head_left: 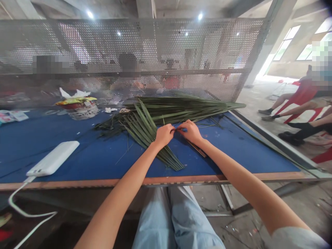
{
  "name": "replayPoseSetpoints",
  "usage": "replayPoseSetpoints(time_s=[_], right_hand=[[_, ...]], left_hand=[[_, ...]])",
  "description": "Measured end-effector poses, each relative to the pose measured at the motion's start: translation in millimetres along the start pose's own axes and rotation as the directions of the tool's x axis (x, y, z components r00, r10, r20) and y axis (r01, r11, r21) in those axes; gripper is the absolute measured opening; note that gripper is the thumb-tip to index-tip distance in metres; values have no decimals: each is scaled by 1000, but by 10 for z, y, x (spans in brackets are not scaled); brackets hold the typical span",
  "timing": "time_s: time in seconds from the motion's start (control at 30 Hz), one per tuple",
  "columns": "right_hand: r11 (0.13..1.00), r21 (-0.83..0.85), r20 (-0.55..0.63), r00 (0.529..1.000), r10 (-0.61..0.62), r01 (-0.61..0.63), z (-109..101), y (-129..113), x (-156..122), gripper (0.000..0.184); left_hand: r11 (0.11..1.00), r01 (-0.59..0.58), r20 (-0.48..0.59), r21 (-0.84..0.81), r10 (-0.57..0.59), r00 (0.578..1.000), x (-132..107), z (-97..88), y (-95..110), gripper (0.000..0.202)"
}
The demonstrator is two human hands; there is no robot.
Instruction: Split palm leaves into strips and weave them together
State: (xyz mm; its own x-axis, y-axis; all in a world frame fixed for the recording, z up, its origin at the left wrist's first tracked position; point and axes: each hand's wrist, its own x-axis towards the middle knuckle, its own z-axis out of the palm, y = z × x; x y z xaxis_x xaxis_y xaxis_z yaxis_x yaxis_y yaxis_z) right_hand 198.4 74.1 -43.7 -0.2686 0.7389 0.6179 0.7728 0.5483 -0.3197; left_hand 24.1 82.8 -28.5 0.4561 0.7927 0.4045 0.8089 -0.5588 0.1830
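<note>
A long green palm frond [178,107] lies across the blue table [109,162], with its tips pointing right. A fan of loose palm leaflets [147,135] spreads over it toward me. My left hand [164,135] rests on these leaflets, fingers curled down around them. My right hand [189,132] meets it, and its fingertips pinch a leaflet strip close to my left fingers. A thin brown strip [197,148] lies beneath my right wrist. The exact hold is partly hidden by my fingers.
A white power bank [53,158] with a white cable lies at the table's left front. A woven basket [80,110] stands at the back left. A perforated metal screen [129,52] rises behind the table. Seated people's legs and a red plastic chair [302,97] are at right.
</note>
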Motion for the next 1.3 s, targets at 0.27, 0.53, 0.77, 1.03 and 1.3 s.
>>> replayPoseSetpoints(time_s=[0.27, 0.53, 0.77, 1.03, 1.3], right_hand=[[1000, -5, -19, 1000, 3, -4, 50, 38, -3, 17], [980, -144, 79, 989, -125, 135, -33, -18, 2, 22], [940, -230, 186, 960, -211, 251, -106, -71, 15, 29], [945, -218, 216, 956, -199, 246, -91, -104, 26, 25], [976, 174, 107, 988, 110, -128, 52, 93, 147, 12]], left_hand=[[998, 56, -11, -25, -56, 998, 19, 1, -2, 24], [995, 82, -62, -60, -86, 994, 30, 30, -17, 21], [989, 103, -74, -106, -111, 991, 54, 45, -47, 20], [989, 119, -57, -86, -124, 991, 63, 47, -59, 21], [991, 96, -26, -98, -99, 995, 60, 28, -56, 21]])
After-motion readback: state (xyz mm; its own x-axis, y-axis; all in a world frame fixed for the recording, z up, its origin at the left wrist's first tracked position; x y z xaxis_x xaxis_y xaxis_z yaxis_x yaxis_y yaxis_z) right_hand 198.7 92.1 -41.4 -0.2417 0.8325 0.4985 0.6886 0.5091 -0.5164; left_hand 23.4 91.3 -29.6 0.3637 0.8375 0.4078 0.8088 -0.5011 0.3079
